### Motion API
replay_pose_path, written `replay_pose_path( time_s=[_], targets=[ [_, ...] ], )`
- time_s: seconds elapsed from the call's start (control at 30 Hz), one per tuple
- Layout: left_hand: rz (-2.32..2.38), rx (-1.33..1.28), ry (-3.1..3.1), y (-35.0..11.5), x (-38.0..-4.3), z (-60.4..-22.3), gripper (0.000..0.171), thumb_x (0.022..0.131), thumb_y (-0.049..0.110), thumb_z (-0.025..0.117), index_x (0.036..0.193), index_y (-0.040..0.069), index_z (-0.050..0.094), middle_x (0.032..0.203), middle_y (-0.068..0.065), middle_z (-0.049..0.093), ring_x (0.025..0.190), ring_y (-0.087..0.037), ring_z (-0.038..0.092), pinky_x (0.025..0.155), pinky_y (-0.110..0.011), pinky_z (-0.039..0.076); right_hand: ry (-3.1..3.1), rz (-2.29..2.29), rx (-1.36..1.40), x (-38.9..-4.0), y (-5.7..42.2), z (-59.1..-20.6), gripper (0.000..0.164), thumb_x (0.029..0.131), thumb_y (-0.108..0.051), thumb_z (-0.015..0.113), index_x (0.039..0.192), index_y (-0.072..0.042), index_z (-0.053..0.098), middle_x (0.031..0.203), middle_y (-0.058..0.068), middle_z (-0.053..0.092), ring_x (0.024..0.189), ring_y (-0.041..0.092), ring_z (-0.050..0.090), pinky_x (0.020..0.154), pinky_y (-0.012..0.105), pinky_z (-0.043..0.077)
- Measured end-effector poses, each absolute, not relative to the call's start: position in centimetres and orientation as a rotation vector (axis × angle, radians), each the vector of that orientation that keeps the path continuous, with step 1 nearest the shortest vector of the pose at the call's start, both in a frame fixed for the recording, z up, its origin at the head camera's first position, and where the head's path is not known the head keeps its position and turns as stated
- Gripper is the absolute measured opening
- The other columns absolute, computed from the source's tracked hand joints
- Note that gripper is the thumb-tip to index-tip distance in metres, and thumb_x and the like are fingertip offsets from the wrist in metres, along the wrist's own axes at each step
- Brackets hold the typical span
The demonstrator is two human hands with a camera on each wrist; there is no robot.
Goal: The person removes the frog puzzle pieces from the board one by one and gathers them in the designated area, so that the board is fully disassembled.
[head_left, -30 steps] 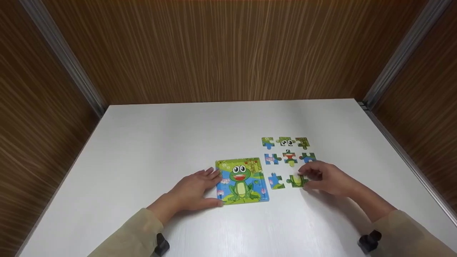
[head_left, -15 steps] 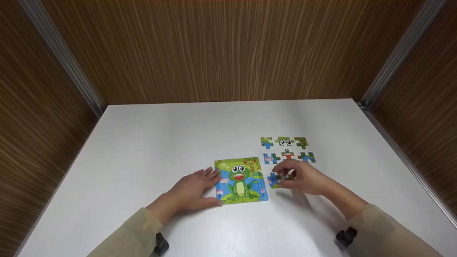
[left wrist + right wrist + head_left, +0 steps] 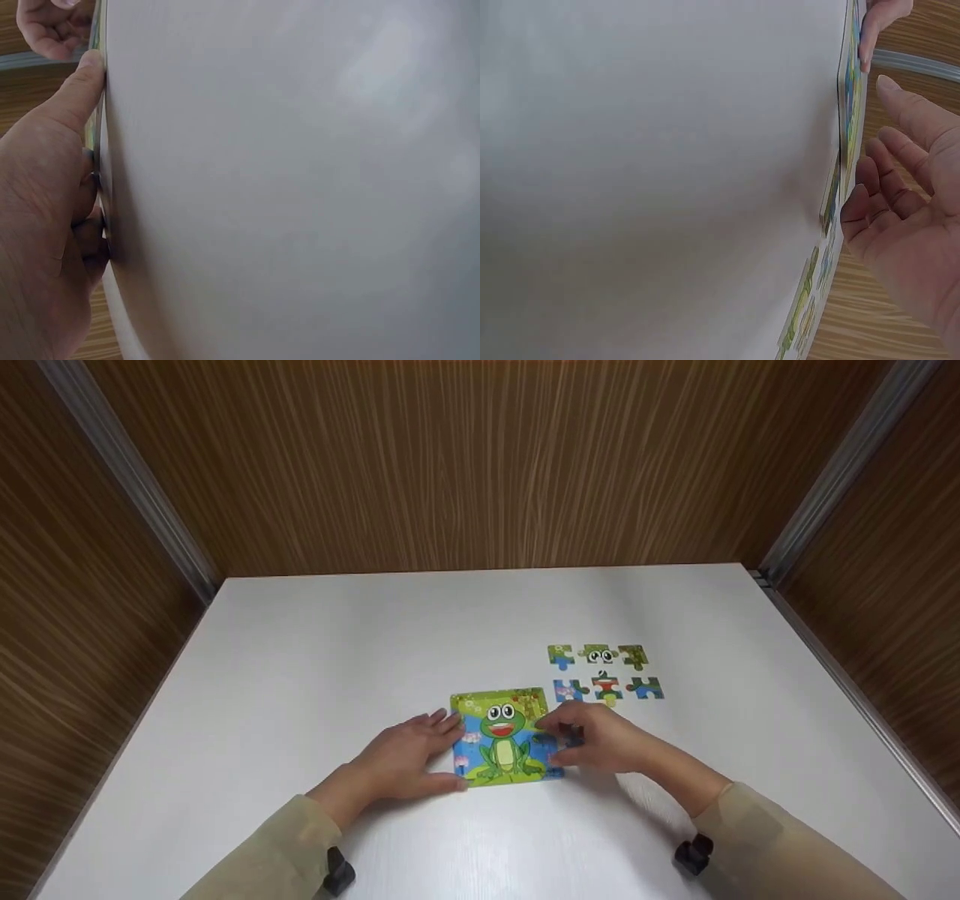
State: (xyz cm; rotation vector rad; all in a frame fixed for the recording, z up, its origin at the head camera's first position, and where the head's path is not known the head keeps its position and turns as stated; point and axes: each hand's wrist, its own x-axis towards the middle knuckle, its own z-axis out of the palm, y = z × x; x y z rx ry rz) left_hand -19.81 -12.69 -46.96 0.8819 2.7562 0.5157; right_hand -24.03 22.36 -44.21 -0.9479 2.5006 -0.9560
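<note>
A square puzzle board (image 3: 506, 754) with a smiling green frog on it lies flat on the white table. My left hand (image 3: 405, 761) rests along its left side, fingertips at the upper part of that edge and thumb at the lower left corner. Over the board's right edge is my right hand (image 3: 604, 742), thumb and index finger spread apart. In the right wrist view nothing shows between its loosely bent fingers (image 3: 889, 161). Just right of the board lie loose jigsaw pieces (image 3: 606, 688) in rows; the nearest row is mostly hidden beneath the right hand.
White tabletop (image 3: 360, 645) surrounds the board and pieces. A wood-grain panel (image 3: 480, 465) stands at the back, with more panels at both sides and metal strips in the corners. Each sleeve carries a small black mount (image 3: 694, 855).
My right hand has moved left, from the nearest row of loose pieces to the board's right edge. Pieces in the upper two rows keep their places, and my left hand stays still.
</note>
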Motion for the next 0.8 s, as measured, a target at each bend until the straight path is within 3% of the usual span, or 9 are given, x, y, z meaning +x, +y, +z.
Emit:
replay_pose_path(
  time_s=[0.37,0.6,0.8],
  targets=[
    [0.514,0.875,2.754,-12.6,-19.8,-46.8,0.087,0.096,0.068,0.061,0.161,0.012,0.047,0.169,-0.006,0.038,0.158,-0.03,0.03,0.126,-0.05,0.03,2.5,-0.916,-1.01,-24.0,21.1,-44.5,0.046,0.085,-0.015,0.091,0.128,-0.005,0.076,0.116,0.0,0.07,0.103,0.017,0.061,0.093,0.038,0.054],
    [0.535,0.886,2.756,-12.6,-19.7,-46.7,0.088,0.095,0.069,0.064,0.16,0.01,0.048,0.168,-0.004,0.038,0.159,-0.028,0.028,0.127,-0.048,0.027,2.506,-0.895,-1.026,-24.0,20.9,-44.8,0.047,0.085,-0.014,0.091,0.129,-0.007,0.076,0.11,-0.002,0.066,0.095,0.017,0.058,0.079,0.031,0.052],
    [0.527,0.891,2.757,-12.7,-19.8,-46.8,0.089,0.095,0.071,0.062,0.161,0.011,0.048,0.168,-0.005,0.038,0.159,-0.029,0.028,0.127,-0.049,0.027,2.511,-0.854,-1.033,-24.0,20.7,-44.8,0.05,0.085,-0.015,0.092,0.13,-0.006,0.075,0.112,-0.001,0.065,0.096,0.017,0.057,0.081,0.031,0.052]
  ],
)
